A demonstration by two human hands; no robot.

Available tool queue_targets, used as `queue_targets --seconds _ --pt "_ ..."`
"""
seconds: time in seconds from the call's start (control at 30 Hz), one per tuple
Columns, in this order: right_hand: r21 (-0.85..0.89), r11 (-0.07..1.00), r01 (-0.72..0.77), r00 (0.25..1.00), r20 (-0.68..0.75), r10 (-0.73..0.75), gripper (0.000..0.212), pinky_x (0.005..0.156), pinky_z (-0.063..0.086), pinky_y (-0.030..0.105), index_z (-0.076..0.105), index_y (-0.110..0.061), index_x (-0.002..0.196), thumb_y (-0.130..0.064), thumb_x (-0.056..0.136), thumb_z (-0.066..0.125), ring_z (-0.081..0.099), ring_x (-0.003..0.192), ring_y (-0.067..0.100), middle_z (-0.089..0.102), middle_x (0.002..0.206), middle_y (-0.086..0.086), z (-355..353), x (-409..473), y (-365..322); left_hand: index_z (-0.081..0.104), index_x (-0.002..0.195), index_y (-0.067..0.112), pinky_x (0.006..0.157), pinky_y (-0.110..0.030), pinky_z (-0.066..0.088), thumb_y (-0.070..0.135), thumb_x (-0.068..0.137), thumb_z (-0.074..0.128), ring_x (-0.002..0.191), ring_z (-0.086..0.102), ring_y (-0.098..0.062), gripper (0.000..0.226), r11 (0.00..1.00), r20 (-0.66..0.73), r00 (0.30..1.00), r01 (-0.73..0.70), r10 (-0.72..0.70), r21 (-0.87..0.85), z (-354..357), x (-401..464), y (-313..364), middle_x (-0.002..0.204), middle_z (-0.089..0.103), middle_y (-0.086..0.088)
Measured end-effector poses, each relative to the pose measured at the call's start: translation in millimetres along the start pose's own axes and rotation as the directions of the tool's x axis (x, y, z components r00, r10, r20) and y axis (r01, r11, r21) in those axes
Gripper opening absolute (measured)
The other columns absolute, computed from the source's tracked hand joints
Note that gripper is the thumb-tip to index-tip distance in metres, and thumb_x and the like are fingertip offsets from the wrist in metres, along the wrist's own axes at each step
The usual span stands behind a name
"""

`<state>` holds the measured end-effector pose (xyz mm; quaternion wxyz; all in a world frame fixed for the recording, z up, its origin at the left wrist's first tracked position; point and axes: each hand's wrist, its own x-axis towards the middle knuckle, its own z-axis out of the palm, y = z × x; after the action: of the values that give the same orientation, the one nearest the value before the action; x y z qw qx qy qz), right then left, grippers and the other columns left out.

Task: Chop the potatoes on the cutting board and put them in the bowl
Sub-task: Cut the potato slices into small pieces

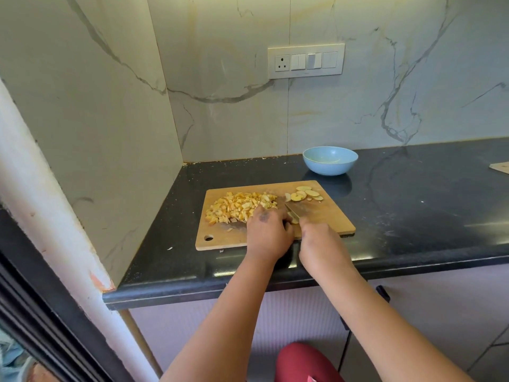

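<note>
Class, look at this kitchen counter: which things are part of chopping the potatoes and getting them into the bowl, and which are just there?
Part of the job:
cutting board
chopped potato pile
potato slices
knife, gripped by the right hand
left hand, on the board by the blade
blue bowl

Just there:
switch panel
board edge at far right

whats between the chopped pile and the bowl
In the head view, potato slices on the board, then bare counter before the bowl.

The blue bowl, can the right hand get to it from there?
Probably yes: the blue bowl sits just past the cutting board with nothing between, but the right hand grips the knife.
</note>
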<state>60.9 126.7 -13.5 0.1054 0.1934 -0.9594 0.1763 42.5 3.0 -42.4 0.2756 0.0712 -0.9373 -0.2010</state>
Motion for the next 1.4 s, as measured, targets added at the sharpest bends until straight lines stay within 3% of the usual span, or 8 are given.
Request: queue_targets --seconds 0.13,0.27,0.53,0.93,1.03,1.2,1.33,1.4 --pt "0.112 0.993 -0.037 0.997 -0.069 0.045 0.028 0.049 0.035 0.028 0.048 -0.016 0.117 -0.004 0.093 0.041 0.048 0.06 0.018 0.047 0.068 -0.001 4.2 6.8 7.5 0.073 0.098 0.021 0.091 -0.038 0.041 0.02 0.087 0.051 0.106 0.049 -0.027 0.024 0.999 0.032 0.999 0.027 -0.026 -0.021 -4.5 -1.4 2.5 0.096 0.072 0.002" --pt "0.285 0.958 0.009 0.989 -0.144 0.033 0.026 0.057 0.051 0.032 0.058 -0.017 0.115 -0.005 0.093 0.05 0.058 0.066 0.02 0.063 0.083 0.005 4.9 -8.2 21.9 0.073 0.098 0.021 0.091 -0.036 0.042 0.018 0.087 0.051 0.103 0.048 -0.024 0.024 0.994 0.044 0.996 0.075 -0.072 -0.078 -6.3 -1.5 1.9 0.091 0.072 0.003" --pt "0.038 0.997 0.065 0.998 -0.025 -0.064 0.021 0.044 0.032 0.028 0.045 -0.018 0.101 -0.002 0.089 0.042 0.047 0.056 0.017 0.045 0.064 -0.001 5.7 -11.4 15.1 0.073 0.1 0.02 0.084 -0.036 0.042 0.019 0.088 0.05 0.101 0.047 -0.024 0.026 0.998 0.035 0.998 0.058 -0.057 -0.024 -5.3 -1.4 3.7 0.091 0.072 0.002" --pt "0.294 0.946 -0.138 0.989 0.092 0.116 0.014 0.049 0.034 0.022 0.058 -0.027 0.095 -0.013 0.094 0.054 0.05 0.067 0.011 0.056 0.086 -0.001 -11.9 -2.6 39.6 0.073 0.1 0.02 0.081 -0.036 0.04 0.022 0.09 0.049 0.104 0.047 -0.025 0.026 0.998 0.041 0.998 0.042 -0.044 0.048 -5.4 -2.5 4.8 0.093 0.071 0.003" --pt "0.458 0.865 -0.206 0.966 0.234 0.106 0.013 0.045 0.03 0.022 0.065 -0.03 0.093 -0.019 0.095 0.058 0.044 0.053 0.009 0.055 0.074 -0.002 -28.3 -9.1 73.0 0.073 0.102 0.02 0.084 -0.036 0.043 0.022 0.09 0.05 0.103 0.047 -0.023 0.026 0.999 0.04 0.999 0.031 -0.032 0.014 -4.5 -2.1 3.9 0.095 0.071 0.003" --pt "0.724 0.517 -0.456 0.861 0.506 0.051 0.016 0.034 0.018 0.016 0.068 -0.012 0.107 -0.008 0.096 0.057 0.022 0.044 0.008 0.045 0.062 0.006 -50.1 4.3 118.3 0.072 0.093 0.015 0.105 -0.036 0.037 0.017 0.088 0.052 0.09 0.055 -0.025 0.021 0.999 0.029 0.999 0.025 -0.024 -0.043 -4.4 -2.6 5.5 0.084 0.071 -0.002" --pt "0.873 0.359 -0.33 0.942 0.33 0.061 0.017 0.035 0.023 0.017 0.066 -0.01 0.109 -0.006 0.097 0.054 0.027 0.042 0.007 0.047 0.064 0.006 -42.7 35.3 111.5 0.063 0.099 0.017 0.086 -0.038 0.05 0.04 0.09 0.057 0.09 0.058 -0.021 0.026 0.989 0.044 0.996 0.083 -0.079 -0.123 3.0 3.2 7.5 0.087 0.064 0.002" --pt "0.88 0.443 -0.171 0.978 0.096 0.187 0.017 0.042 0.031 0.021 0.066 -0.016 0.11 -0.012 0.097 0.057 0.038 0.047 0.01 0.053 0.064 0.003 -23.5 50.9 94.7 0.06 0.119 0.018 0.087 -0.038 0.051 0.06 0.088 0.055 0.105 0.058 -0.021 0.053 0.991 0.047 0.994 0.102 -0.098 -0.084 6.2 8.9 16.3 0.104 0.066 0.001"
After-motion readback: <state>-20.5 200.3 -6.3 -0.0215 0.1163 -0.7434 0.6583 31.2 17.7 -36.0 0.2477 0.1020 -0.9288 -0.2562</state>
